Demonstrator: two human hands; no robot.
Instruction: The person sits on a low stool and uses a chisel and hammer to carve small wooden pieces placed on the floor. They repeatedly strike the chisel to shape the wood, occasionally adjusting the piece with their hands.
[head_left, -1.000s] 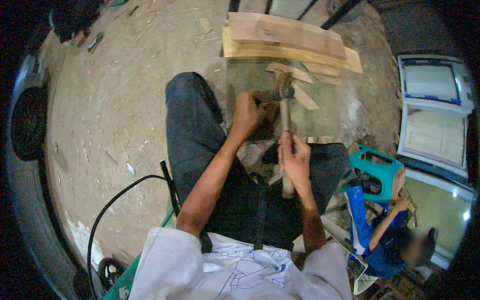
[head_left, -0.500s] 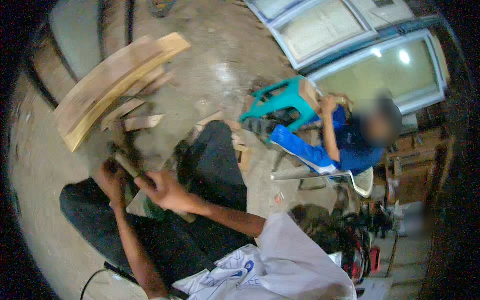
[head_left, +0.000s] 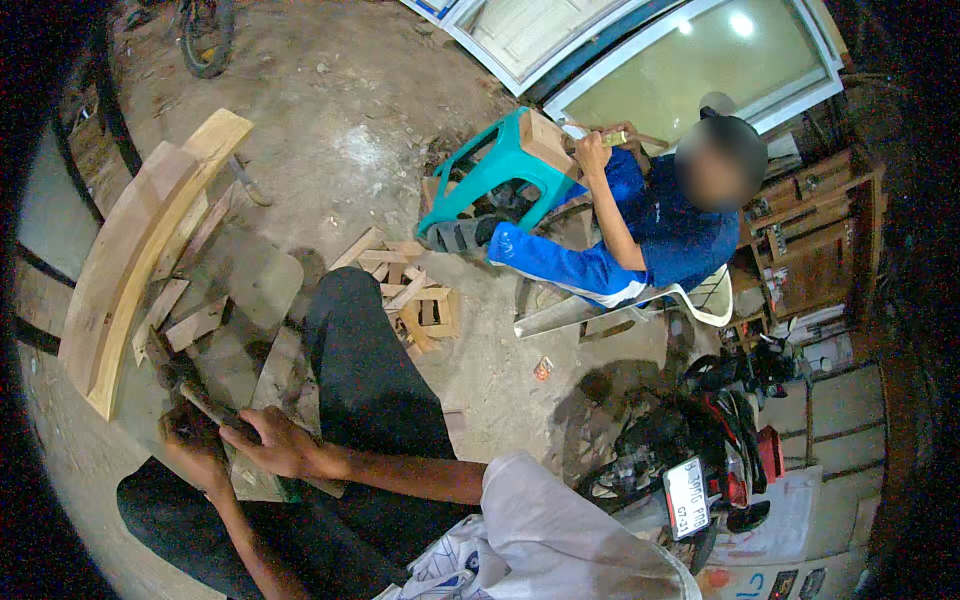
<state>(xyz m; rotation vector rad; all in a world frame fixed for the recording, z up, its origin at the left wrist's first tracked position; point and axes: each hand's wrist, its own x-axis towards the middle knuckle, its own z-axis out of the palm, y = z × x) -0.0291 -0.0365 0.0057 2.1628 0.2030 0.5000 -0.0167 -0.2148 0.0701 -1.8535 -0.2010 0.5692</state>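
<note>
My right hand [head_left: 275, 443] is closed around the wooden handle of a hammer-like tool [head_left: 207, 404]. Its dark head points away to the upper left, and its exact shape is hard to make out. Just left of it, my left hand [head_left: 193, 445] has its fingers curled, close beside the tool; what they grip, if anything, is hidden. Beyond the hands, small wood offcuts [head_left: 197, 325] lie on a grey board [head_left: 262, 282]. Long curved wooden pieces [head_left: 150, 250] stand side by side at the left.
A co-worker [head_left: 690, 235] sits on a white chair [head_left: 712, 302] at the right, hands at a wood block [head_left: 545, 140] on a green stool [head_left: 505, 165]. Wood scraps [head_left: 405, 290] are piled past my knee. A motorcycle [head_left: 690, 440] stands lower right; framed panels [head_left: 700, 85] lean behind.
The view has swung, so the scene sits further left and the motorcycle shows more fully. My hands stay close together, the right still holding the hammer-like tool.
</note>
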